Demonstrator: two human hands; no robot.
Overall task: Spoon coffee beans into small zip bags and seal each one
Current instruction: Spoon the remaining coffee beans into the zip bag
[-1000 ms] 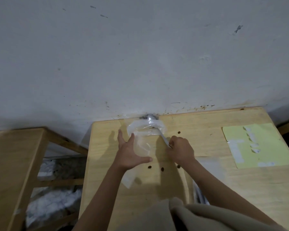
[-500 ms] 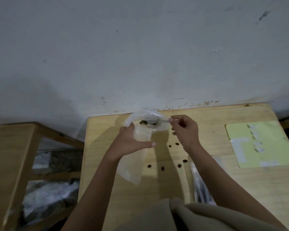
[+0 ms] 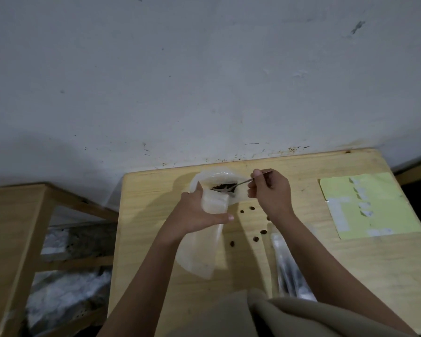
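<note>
1. Head view: the left hand [image 3: 199, 212] grips a small clear zip bag [image 3: 199, 249] just below its open mouth, thumb stretched across the front, and the bag hangs down over the wooden desk [image 3: 156, 239].
2. The right hand [image 3: 272, 193] pinches the handle of a metal spoon [image 3: 238, 184] between thumb and fingers; the spoon's bowl lies among dark coffee beans [image 3: 223, 187] inside a larger clear bag [image 3: 214, 175] that stands open near the desk's far edge, touching the small bag's mouth.
3. Loose beans [image 3: 255, 238] lie scattered on the desk between the two forearms (a handful at most, well apart from each other).
4. A flat clear packet [image 3: 289, 271] with dark contents lies on the desk just under the right forearm; what it holds is too blurred to tell.
5. A pale yellow sheet [image 3: 379, 215] carrying white labels lies at the desk's right side, well apart from both hands.
6. A wooden shelf frame [image 3: 17, 227] stands left of the desk, with crumpled plastic beneath it.
</note>
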